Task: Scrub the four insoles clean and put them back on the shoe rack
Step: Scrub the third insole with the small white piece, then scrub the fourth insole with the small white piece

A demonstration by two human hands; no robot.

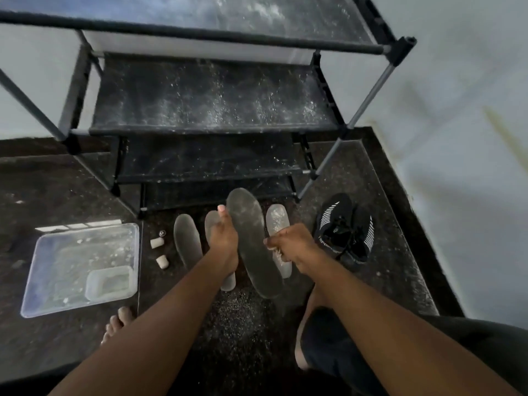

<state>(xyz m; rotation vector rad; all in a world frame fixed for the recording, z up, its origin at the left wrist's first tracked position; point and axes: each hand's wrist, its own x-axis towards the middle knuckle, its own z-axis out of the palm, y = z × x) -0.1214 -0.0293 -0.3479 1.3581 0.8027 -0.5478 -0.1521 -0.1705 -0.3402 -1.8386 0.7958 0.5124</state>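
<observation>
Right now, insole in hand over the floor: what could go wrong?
1. The shoe rack shelves look dusty; a scrubbed insole set back there may pick up dirt again.
2. The held insole hangs over three insoles on the floor; loosened dirt may fall on them.
3. The water tray sits beside the bare foot, easily kicked.

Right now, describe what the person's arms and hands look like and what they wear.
Both forearms are bare to the frame's edge, with no sleeves, watch or bracelets in view. The left hand has a pale pink thumbnail. The right hand seems to carry a ring, though it is too small to be sure.
</observation>
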